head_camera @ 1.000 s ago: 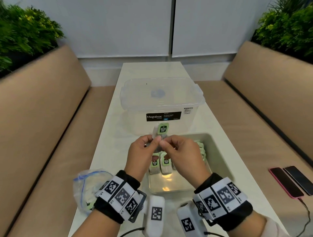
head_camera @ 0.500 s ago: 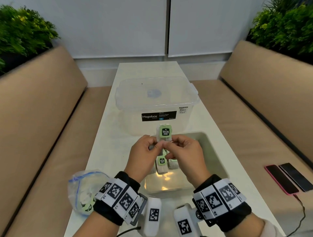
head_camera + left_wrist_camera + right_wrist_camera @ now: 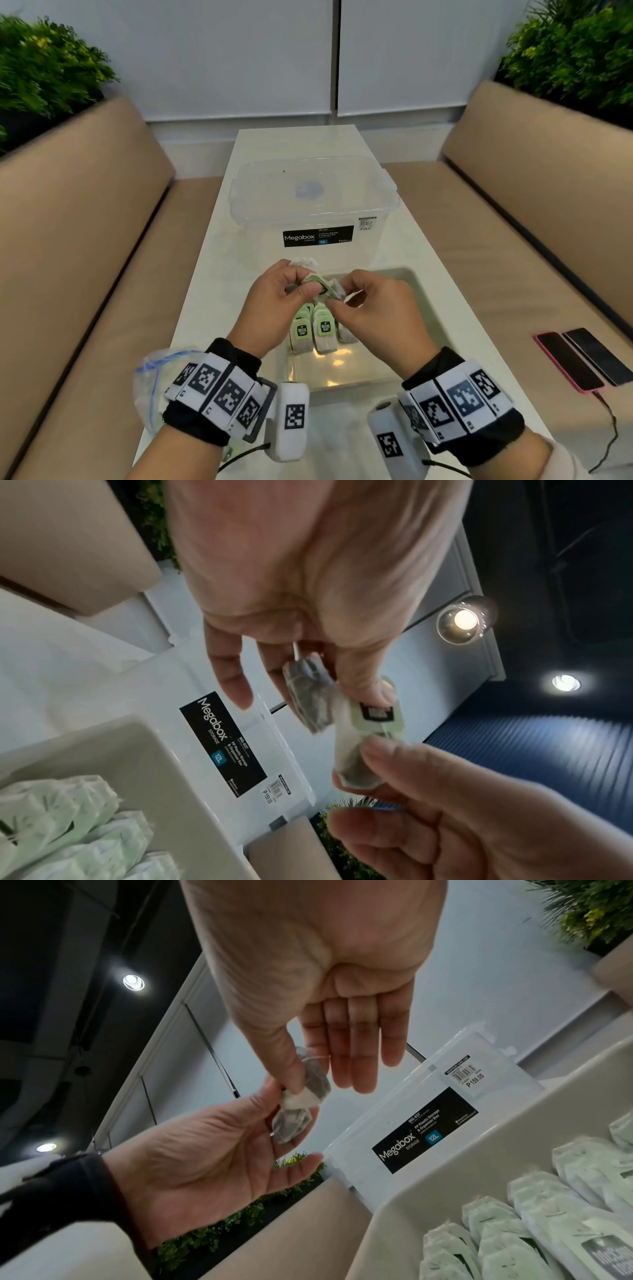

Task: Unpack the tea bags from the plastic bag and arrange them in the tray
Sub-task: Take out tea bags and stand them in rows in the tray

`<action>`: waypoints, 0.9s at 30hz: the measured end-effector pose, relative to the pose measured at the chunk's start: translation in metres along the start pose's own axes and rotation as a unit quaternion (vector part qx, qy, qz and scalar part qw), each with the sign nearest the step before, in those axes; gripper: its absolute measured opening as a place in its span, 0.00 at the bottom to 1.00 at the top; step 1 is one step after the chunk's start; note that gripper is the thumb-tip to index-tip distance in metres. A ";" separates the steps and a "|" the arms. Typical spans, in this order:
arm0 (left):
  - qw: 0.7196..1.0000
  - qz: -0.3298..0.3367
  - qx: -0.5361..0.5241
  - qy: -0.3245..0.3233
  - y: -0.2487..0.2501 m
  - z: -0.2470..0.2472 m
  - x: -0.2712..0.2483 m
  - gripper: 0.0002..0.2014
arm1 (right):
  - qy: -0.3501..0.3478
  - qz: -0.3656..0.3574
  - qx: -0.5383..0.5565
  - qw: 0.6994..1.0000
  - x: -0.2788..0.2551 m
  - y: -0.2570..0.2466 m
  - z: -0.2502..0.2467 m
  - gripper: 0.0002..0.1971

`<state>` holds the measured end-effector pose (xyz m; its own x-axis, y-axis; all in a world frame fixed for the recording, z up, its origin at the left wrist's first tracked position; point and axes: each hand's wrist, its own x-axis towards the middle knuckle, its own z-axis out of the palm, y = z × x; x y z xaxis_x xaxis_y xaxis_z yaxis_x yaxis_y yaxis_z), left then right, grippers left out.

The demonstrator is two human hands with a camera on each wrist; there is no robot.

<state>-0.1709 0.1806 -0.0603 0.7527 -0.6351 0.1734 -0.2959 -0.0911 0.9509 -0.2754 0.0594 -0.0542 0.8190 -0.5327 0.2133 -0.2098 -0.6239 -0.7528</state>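
Lying crosswise between both hands (image 3: 274, 305): tea bag (image 3: 322, 286)

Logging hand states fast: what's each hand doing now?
Left hand: pinching a tea bag.
Right hand: pinching a second tea bag.

1. You have a long, pale table (image 3: 212, 274) running away from you between 2 tan benches.
2. On it, toward the far end, stands a clear lidded storage box (image 3: 313, 202) with a black "Megabox" label facing you.
3. Just in front of the box sits the beige tray (image 3: 419, 291), its far rim close to the box; whether they touch you cannot tell.
4. At your near left, the clear plastic bag (image 3: 150, 380) with a blue zip strip lies at the table's edge, well apart from the tray.
5. On the right bench (image 3: 479, 274) lie 2 phones (image 3: 582, 359) side by side, the pink-edged one with a cable plugged in.
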 end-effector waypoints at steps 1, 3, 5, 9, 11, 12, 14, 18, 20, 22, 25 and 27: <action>1.000 -0.006 -0.011 -0.020 0.001 -0.001 0.000 0.10 | -0.006 -0.002 0.006 1.000 0.000 0.000 -0.001 0.07; 0.998 -0.016 -0.023 -0.056 0.002 -0.001 -0.001 0.10 | -0.026 -0.009 0.011 1.000 0.000 0.000 -0.004 0.07; 0.998 -0.018 -0.027 -0.062 0.002 -0.001 -0.001 0.11 | -0.055 -0.004 0.013 0.998 -0.001 0.000 -0.005 0.07; 0.999 -0.025 -0.041 -0.005 -0.001 0.001 0.001 0.10 | -0.073 0.035 0.076 0.994 -0.002 0.002 -0.002 0.10; 0.997 -0.040 -0.067 0.018 -0.002 0.004 0.002 0.07 | -0.068 0.063 0.164 0.982 -0.004 0.002 0.000 0.09; 0.995 -0.050 -0.084 0.025 -0.002 0.006 0.001 0.06 | -0.064 0.075 0.213 0.972 -0.005 0.002 0.000 0.08; 0.991 -0.067 -0.113 0.033 0.000 0.010 0.000 0.06 | -0.050 0.092 0.289 0.952 -0.006 0.001 0.002 0.07; 0.986 -0.091 -0.136 0.028 0.004 0.016 -0.002 0.12 | -0.016 0.115 0.407 0.906 -0.004 0.002 0.003 0.06; 0.986 -0.092 -0.135 0.028 0.005 0.019 -0.002 0.17 | 0.005 0.118 0.456 0.882 -0.003 0.003 0.002 0.06; 0.986 -0.090 -0.140 0.030 0.005 0.021 -0.003 0.19 | 0.028 0.122 0.478 0.869 -0.002 0.002 0.002 0.06; 0.986 -0.091 -0.132 0.038 0.004 0.025 -0.003 0.18 | 0.038 0.113 0.458 0.881 -0.002 0.003 0.002 0.07; 0.990 -0.084 -0.103 0.052 0.004 0.024 -0.001 0.19 | 0.042 0.105 0.389 0.915 -0.004 0.007 0.001 0.11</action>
<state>-0.1872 0.1631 -0.0625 0.8408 -0.5408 0.0241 -0.0435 -0.0232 0.9988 -0.2797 0.0578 -0.0606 0.7532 -0.6568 0.0367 0.1127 0.0739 -0.9909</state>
